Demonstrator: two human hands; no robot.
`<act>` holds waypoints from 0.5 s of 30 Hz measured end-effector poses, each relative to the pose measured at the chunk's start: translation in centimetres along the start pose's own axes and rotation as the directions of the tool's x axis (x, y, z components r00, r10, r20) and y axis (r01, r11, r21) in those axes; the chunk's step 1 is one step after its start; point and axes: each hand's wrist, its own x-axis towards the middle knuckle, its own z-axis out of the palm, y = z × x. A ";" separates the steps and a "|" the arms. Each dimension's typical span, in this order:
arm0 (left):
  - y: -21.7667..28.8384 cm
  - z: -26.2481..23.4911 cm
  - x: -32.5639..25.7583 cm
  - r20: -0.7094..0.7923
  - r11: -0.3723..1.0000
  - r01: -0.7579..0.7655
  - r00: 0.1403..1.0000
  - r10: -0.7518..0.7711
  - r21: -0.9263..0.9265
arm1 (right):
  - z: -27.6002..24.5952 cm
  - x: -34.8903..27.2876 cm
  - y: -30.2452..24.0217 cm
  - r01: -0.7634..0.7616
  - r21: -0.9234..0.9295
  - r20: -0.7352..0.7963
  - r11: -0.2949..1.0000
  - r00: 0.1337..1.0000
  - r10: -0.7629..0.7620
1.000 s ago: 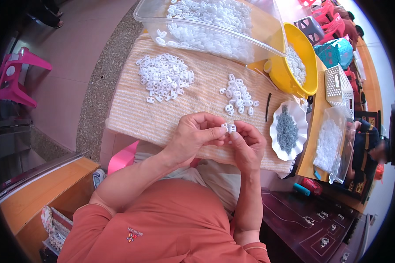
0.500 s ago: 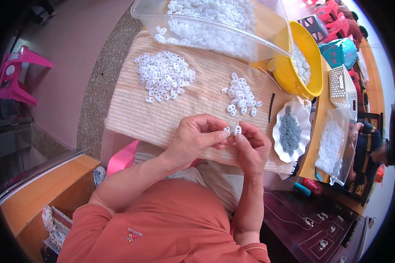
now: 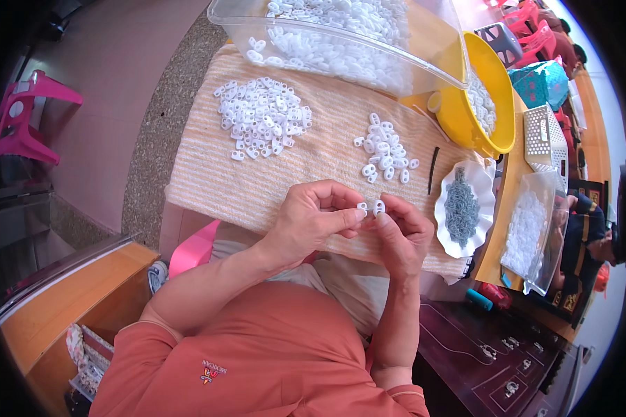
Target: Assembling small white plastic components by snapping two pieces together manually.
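Over the near edge of the towel, my left hand (image 3: 313, 212) pinches a small white plastic piece with a hole (image 3: 362, 207). Just to its right, my right hand (image 3: 402, 233) grips an oval white two-hole plastic piece (image 3: 379, 207) between thumb and forefinger. The two pieces are close together with a narrow gap between them. Beyond my hands lies a small pile of oval white pieces (image 3: 384, 147). A larger pile of flatter white pieces (image 3: 264, 117) is spread at the far left of the towel.
A striped towel (image 3: 202, 170) covers the table. At the back stands a clear bin (image 3: 341, 59) of white pieces, beside a yellow basin (image 3: 502, 90). To the right are a black stick (image 3: 433, 170) and a white wavy dish (image 3: 490, 184) of small grey parts (image 3: 460, 212). A person (image 3: 584, 226) is at far right.
Both hands keep their pinch on the white pieces and have barely moved. The table and its contents sit slightly shifted in the picture.
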 end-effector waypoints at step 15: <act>-0.2 0.0 0.0 -0.005 1.000 0.012 1.000 -0.012 0.018 | 0.1 -0.1 -0.6 0.006 0.073 0.019 0.997 1.000 -0.008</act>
